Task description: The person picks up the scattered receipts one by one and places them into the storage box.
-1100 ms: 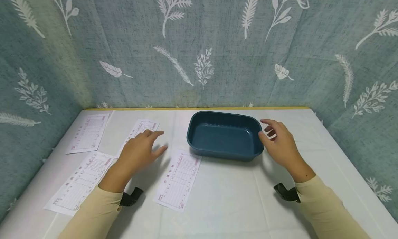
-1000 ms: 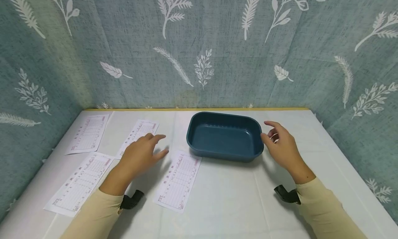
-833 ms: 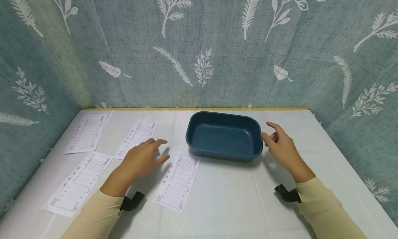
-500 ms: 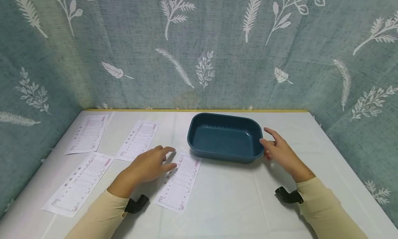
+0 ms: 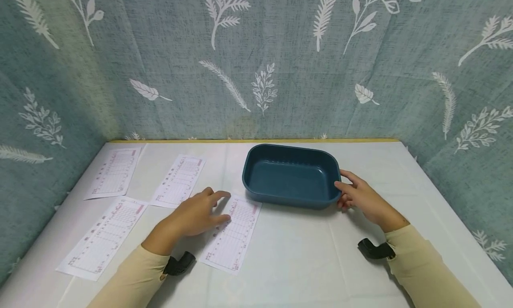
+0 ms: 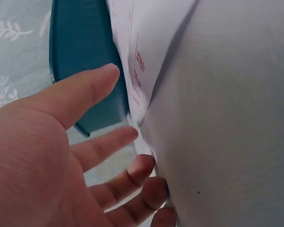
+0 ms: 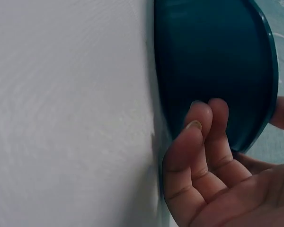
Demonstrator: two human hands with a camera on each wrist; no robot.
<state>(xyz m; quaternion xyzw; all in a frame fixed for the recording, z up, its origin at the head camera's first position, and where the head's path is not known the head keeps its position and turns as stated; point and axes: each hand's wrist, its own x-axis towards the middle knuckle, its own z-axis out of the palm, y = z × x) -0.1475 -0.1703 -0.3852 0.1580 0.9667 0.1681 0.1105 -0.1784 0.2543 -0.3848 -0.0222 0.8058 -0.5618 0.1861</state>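
A dark teal plastic basin (image 5: 290, 178) stands on the white-covered table, toward the back. At its right end my right hand (image 5: 360, 199) has the thumb over the rim and the other fingers on the outside. In the right wrist view those curled fingers (image 7: 220, 137) lie against the basin wall (image 7: 213, 56). My left hand (image 5: 200, 212) is held over the left edge of a printed paper sheet (image 5: 236, 236), thumb and forefinger spread apart with nothing between them. The left wrist view shows its fingertips (image 6: 142, 165) low at the table surface, beside the lifted-looking paper edge (image 6: 144, 80).
Three more printed sheets lie at the left: one at the back corner (image 5: 114, 172), one beside it (image 5: 179, 181), and one nearer the front (image 5: 104, 239). A leaf-patterned curtain (image 5: 256, 67) encloses the back and sides. The table's back edge (image 5: 192, 141) is yellow.
My left hand has moved right and toward me, from near the back sheet to the front sheet beside the basin. My right hand has lowered and taken hold of the basin's right rim.
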